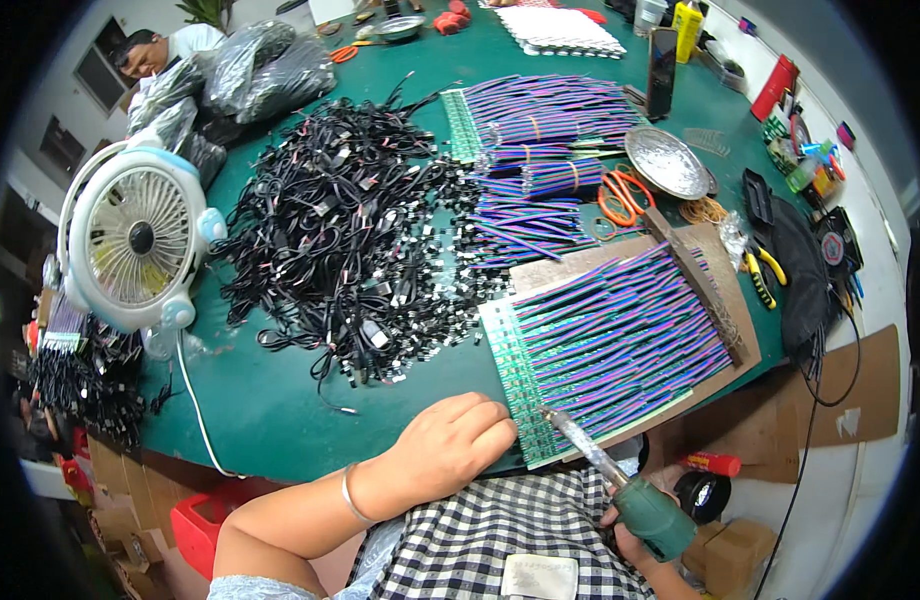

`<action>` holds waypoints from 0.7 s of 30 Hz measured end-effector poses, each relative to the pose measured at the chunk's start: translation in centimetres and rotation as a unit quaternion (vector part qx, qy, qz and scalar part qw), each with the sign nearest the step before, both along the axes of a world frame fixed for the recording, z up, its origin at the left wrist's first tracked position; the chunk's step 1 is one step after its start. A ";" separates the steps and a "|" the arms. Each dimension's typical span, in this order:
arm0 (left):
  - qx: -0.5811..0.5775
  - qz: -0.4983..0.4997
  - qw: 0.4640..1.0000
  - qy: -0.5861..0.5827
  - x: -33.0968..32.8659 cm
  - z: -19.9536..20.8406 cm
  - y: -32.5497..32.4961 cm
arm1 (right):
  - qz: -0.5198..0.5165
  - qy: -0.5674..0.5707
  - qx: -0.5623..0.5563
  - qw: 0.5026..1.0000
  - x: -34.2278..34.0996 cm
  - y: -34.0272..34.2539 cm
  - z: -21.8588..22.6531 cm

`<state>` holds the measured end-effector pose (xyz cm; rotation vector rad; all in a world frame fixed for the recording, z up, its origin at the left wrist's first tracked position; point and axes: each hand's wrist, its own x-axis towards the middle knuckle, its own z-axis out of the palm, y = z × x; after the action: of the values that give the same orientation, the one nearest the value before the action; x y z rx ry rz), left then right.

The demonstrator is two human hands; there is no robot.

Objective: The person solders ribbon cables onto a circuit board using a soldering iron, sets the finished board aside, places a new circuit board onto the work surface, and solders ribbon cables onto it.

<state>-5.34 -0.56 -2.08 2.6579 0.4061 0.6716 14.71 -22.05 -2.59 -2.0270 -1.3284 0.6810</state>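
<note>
Right hand (632, 546): gripping soldering iron (650, 510), tip at circuit board (503, 345). Left hand (450, 442): fingers curled, grip unclear. Risk: slipping tip could scorch wires (625, 330).

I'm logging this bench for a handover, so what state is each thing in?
Left hand: curled, beside the green panel
Right hand: gripping the soldering iron
Soldering iron: tip over the green panel; heat unclear
Green panel: flat, wires in rows extending rightward
Brown bar: lying across the wires
Fan: upright; spinning unclear
Phone: upright, visible face dark
Pliers: handles spread
Black cables: heaped, tangled
Metal dish: holding pale bits
</note>
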 end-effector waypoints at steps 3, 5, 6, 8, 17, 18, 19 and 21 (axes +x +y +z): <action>-0.013 0.017 1.000 0.000 -0.6 0.9 0.2 | 0.046 -0.094 0.046 0.993 1.2 -0.9 -1.6; 0.024 0.081 0.996 0.034 -1.6 1.6 1.5 | 0.035 -0.067 0.045 0.996 1.1 -1.2 -1.6; 0.066 0.126 0.989 0.030 -1.7 1.9 2.4 | 0.022 -0.041 0.046 0.998 0.8 -1.2 -1.3; 0.090 0.172 0.979 0.065 -1.7 2.6 4.3 | -0.002 0.012 0.048 0.999 0.4 -0.9 -0.6; 0.065 0.165 0.981 0.081 -0.9 1.3 7.4 | 0.016 0.087 0.091 0.992 0.9 -1.2 -1.8; 0.070 0.171 0.979 0.087 -0.9 1.3 7.3 | -0.023 0.161 0.096 0.982 0.6 -1.3 -2.0; 0.076 0.177 0.977 0.093 -0.9 1.4 7.1 | -0.061 0.235 0.101 0.965 0.4 -1.3 -2.1; 0.072 0.179 0.976 0.105 -0.5 2.1 6.2 | -0.047 0.217 0.112 0.969 0.7 -1.0 -2.3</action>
<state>-5.81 5.69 -0.01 2.8327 0.9447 0.5366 15.38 -23.09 -4.88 -1.6312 -0.9969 0.8336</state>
